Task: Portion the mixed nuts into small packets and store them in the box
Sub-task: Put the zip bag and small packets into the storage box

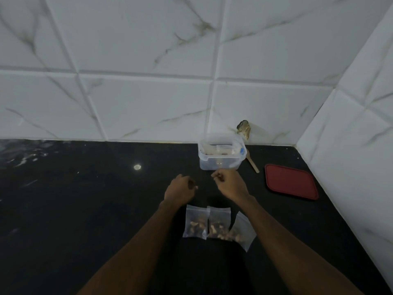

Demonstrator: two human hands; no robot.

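Three small clear packets of mixed nuts lie side by side on the black counter: one on the left (pixel 195 224), one in the middle (pixel 219 224), one on the right (pixel 242 231), between my forearms. Beyond them stands the clear plastic box (pixel 221 161), open, with pale contents inside. My left hand (pixel 179 189) hovers in front of the box, fingers curled, pinching a small dark piece that looks like a nut (pixel 193 185). My right hand (pixel 230 184) is just right of it, fingers curled with the fingertips together; nothing shows in it.
The box's red lid (pixel 291 182) lies flat at the right, near the tiled side wall. A wooden spoon (pixel 253 163) rests beside the box against the back wall. A small round light reflection (pixel 137 167) shows on the counter to the left.
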